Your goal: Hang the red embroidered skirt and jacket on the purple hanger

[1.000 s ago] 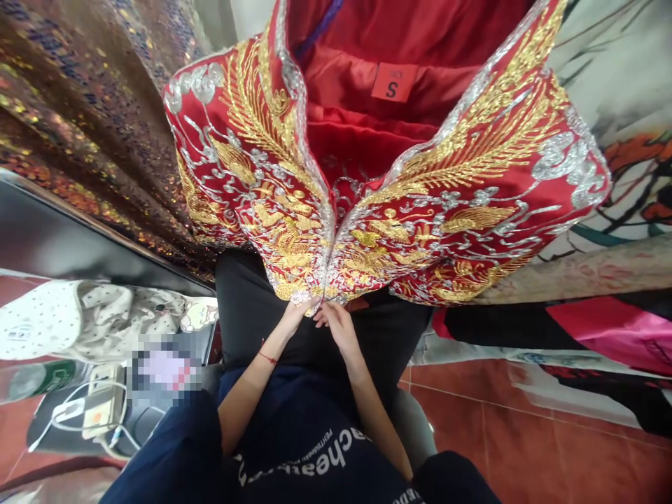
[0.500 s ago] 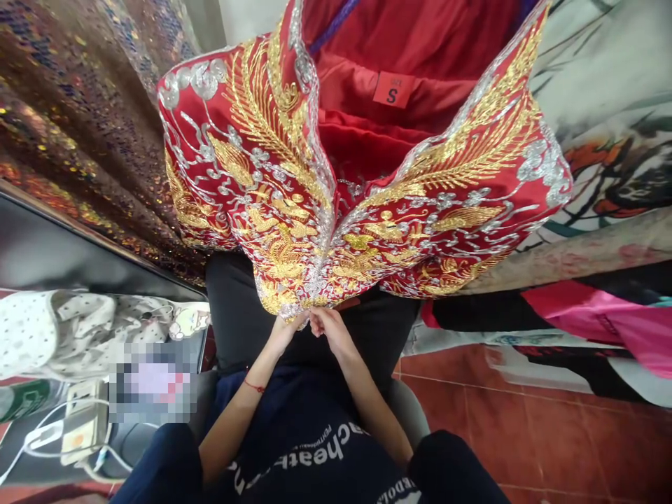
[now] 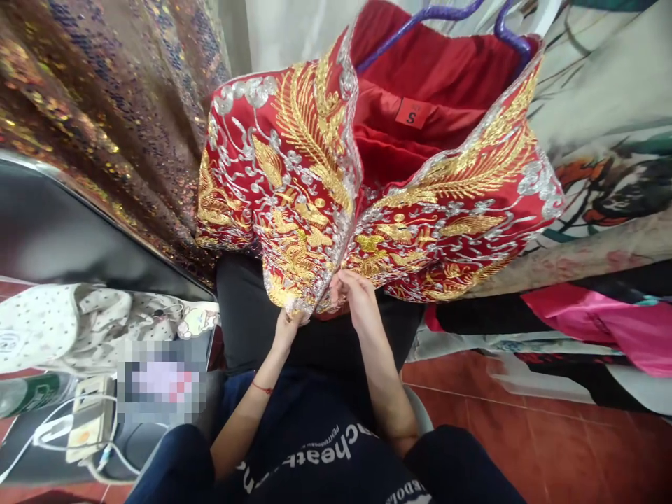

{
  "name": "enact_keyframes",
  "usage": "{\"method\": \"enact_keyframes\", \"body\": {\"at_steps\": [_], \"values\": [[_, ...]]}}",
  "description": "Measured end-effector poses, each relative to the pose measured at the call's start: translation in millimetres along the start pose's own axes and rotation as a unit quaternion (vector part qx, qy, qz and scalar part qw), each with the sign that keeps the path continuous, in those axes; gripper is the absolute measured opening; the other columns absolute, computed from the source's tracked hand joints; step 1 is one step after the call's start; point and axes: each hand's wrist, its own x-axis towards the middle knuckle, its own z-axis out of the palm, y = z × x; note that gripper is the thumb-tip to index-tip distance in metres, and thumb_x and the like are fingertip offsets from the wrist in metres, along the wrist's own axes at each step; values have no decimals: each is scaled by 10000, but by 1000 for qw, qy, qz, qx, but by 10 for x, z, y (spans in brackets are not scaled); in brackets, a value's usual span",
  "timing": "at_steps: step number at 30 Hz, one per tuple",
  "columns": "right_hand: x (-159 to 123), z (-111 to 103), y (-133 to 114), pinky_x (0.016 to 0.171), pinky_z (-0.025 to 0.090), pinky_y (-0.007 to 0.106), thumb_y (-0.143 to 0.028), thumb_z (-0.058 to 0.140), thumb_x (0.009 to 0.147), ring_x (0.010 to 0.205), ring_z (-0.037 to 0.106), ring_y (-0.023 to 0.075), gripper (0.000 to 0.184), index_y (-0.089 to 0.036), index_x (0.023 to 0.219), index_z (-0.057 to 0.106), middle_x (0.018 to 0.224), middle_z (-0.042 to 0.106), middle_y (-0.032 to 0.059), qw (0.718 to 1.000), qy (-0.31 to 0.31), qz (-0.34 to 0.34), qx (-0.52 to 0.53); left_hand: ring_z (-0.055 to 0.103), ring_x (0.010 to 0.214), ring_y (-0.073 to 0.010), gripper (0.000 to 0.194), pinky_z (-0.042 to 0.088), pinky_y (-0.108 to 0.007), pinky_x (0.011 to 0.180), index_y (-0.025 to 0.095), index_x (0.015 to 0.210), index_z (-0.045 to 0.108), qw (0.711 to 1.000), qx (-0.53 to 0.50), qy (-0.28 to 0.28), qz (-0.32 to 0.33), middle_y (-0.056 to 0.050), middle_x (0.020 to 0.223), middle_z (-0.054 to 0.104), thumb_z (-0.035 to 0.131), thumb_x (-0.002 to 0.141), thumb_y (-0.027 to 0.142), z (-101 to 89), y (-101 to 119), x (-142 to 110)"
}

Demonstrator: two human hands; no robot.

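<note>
The left hand (image 3: pixel 287 327) is pinching the bottom front corner of the red embroidered jacket (image 3: pixel 391 234), which is hanging just beyond both hands. The right hand (image 3: pixel 360 297) — beside the left half a second ago — is now gripping the front edge higher up, clear of that corner. Well beyond the grip, the S size label (image 3: pixel 412 114) is showing inside the neckline — and more of the purple hanger (image 3: pixel 446 12) is appearing than before.

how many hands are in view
2: the left hand at the bottom of the red jacket, and the right hand slightly higher, by its front opening. Some fingers are partly hidden.
</note>
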Motion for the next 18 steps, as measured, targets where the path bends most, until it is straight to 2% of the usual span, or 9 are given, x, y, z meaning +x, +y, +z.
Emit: {"method": "enact_keyframes", "body": {"at_steps": [2, 4, 6, 7, 10, 11, 13, 15, 18], "values": [[-13, 0, 43, 482, 383, 248, -474, 631, 827, 417, 494, 104, 322, -194, 667, 635, 471, 556, -31, 1000, -15, 5, -2, 639, 1184, -304, 652, 500, -502, 1048, 159, 1209, 534, 999, 10, 47, 14, -164, 1216, 644, 814, 705, 464, -22, 21, 11], [-33, 12, 105, 485, 372, 243, -471, 621, 834, 415, 489, 99, 321, -192, 674, 638, 469, 554, -32, 1000, -21, 6, 0, 450, 1417, -333, 768, 352, -508, 1193, 160, 1290, 443, 993, 48, 92, 59, -211, 1430, 481, 837, 675, 398, -8, 82, -27], [-51, 35, 153, 486, 363, 235, -476, 617, 836, 415, 482, 93, 323, -190, 688, 644, 468, 554, -34, 1000, -24, 5, 4, 231, 1537, -361, 838, 203, -521, 1258, 131, 1360, 381, 969, 143, 125, 158, -255, 1561, 294, 828, 685, 348, 50, 201, -105], [-57, 49, 167, 489, 365, 232, -478, 617, 838, 418, 478, 90, 323, -190, 695, 647, 469, 553, -36, 1000, -24, 7, 9, 199, 1543, -368, 813, 181, -528, 1259, 119, 1366, 382, 946, 202, 128, 220, -264, 1565, 275, 810, 710, 335, 91, 284, -145], [-62, 87, 176, 494, 376, 228, -478, 616, 842, 428, 465, 85, 318, -192, 707, 648, 477, 543, -43, 999, -23, 17, 26, 468, 1324, -330, 463, 361, -488, 1126, 148, 1204, 520, 866, 324, 67, 375, -201, 1315, 531, 712, 815, 309, 226, 606, -190], [-60, 97, 174, 493, 376, 227, -478, 619, 839, 428, 460, 84, 317, -195, 698, 640, 476, 536, -46, 999, -22, 17, 30, 552, 1164, -288, 301, 426, -438, 1031, 172, 1099, 558, 849, 340, 34, 404, -150, 1160, 598, 668, 844, 287, 267, 723, -168], [-50, 113, 169, 490, 369, 224, -485, 629, 828, 426, 451, 80, 323, -202, 674, 616, 471, 525, -50, 999, -22, 11, 32, 571, 891, -222, 52, 458, -350, 839, 204, 899, 555, 830, 359, -27, 426, -69, 903, 609, 585, 874, 239, 331, 936, -84], [-30, 129, 165, 487, 363, 224, -506, 636, 816, 421, 441, 78, 340, -208, 658, 590, 464, 513, -54, 999, -23, 6, 34, 525, 764, -194, 117, 418, -307, 714, 217, 768, 500, 826, 376, -64, 415, -33, 773, 562, 529, 882, 212, 373, 1084, 17], [14, 170, 131, 471, 353, 227, -546, 640, 814, 418, 425, 79, 379, -218, 643, 555, 461, 497, -56, 999, -12, -1, 37, 498, 717, -189, 206, 378, -294, 652, 220, 680, 455, 836, 380, -86, 387, -24, 709, 512, 503, 880, 210, 415, 1149, 127]]}}
